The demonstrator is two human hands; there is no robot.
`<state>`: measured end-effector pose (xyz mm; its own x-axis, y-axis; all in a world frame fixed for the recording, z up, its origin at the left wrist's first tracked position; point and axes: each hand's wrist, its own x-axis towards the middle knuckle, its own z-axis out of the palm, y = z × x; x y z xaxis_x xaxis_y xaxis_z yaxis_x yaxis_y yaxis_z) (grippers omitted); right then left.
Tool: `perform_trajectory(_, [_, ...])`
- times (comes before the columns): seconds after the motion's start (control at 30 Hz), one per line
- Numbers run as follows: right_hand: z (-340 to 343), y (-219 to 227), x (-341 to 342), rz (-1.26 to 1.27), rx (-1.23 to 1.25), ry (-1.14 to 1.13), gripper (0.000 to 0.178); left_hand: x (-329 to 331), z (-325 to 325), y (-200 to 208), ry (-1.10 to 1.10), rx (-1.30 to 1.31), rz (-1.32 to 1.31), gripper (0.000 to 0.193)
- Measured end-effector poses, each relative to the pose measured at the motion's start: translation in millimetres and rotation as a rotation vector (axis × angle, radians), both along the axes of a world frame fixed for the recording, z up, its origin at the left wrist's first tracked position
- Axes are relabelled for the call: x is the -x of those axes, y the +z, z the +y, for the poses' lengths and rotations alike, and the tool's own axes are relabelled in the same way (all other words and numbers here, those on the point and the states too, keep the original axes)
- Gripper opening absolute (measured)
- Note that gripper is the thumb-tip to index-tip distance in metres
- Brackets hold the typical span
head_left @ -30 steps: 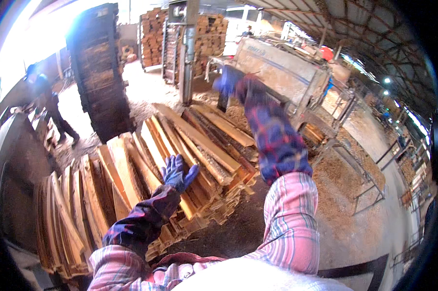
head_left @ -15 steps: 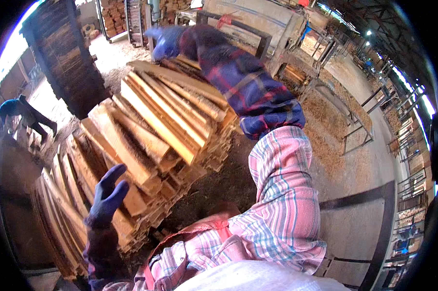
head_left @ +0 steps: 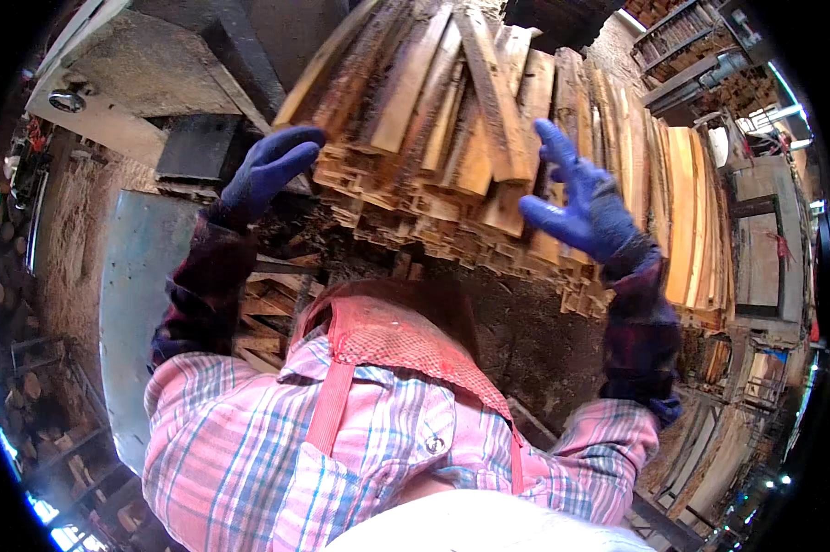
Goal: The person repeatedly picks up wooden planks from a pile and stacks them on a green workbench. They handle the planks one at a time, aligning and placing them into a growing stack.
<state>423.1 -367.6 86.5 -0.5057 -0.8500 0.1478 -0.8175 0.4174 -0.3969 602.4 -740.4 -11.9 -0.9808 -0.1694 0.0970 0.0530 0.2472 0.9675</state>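
A large stack of rough wooden slats stretches across the upper middle, its uneven cut ends facing me. One slat lies slanted on top, across the others. My left hand, in a blue glove, is beside the stack's left end with its fingers stretched out and nothing in them. Over the front edge of the stack, right of the slanted slat, my right hand has its gloved fingers spread and holds nothing. Whether its fingertips touch the wood, I cannot tell.
Left of the stack stands a metal machine with a black block on its near side. A pale blue metal panel is beside my left arm. Short wood pieces lie below; a metal frame stands right.
My view has swung left, bringing the machine and blue panel in. My right hand has come back from beyond the stack's far side to its front edge. Both hands are now raised apart.
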Motion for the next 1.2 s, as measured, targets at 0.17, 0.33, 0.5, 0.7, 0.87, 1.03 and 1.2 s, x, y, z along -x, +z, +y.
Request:
perform_trajectory(0.17, [-79,-93,-29,-0.326,0.225,-0.089,0.088,2,-27,-53,0.325,-0.607,-0.268,0.037])
perform_trajectory(0.33, [-56,-177,-62,-0.096,0.663,-0.535,0.079,78,24,-64,-0.012,-0.894,-0.460,0.053])
perform_trajectory(0.5, [-108,-183,-17,0.667,0.594,-0.795,0.089,97,48,-116,-0.171,-0.854,-0.519,0.055])
perform_trajectory(0.7, [-98,-162,53,0.212,-0.029,-0.874,0.071,94,77,-140,-0.293,-0.743,-0.617,0.056])
perform_trajectory(0.87, [-139,-161,51,0.090,-0.004,-0.938,0.043,103,57,-154,-0.320,-0.732,-0.633,0.057])
perform_trajectory(1.03, [-161,-97,49,-0.493,0.147,-0.601,0.068,116,-1,-147,-0.288,-0.740,-0.540,0.058])
perform_trajectory(1.2, [-229,-152,-24,-0.230,0.019,-0.595,0.089,118,-75,-121,-0.291,-0.769,-0.413,0.059])
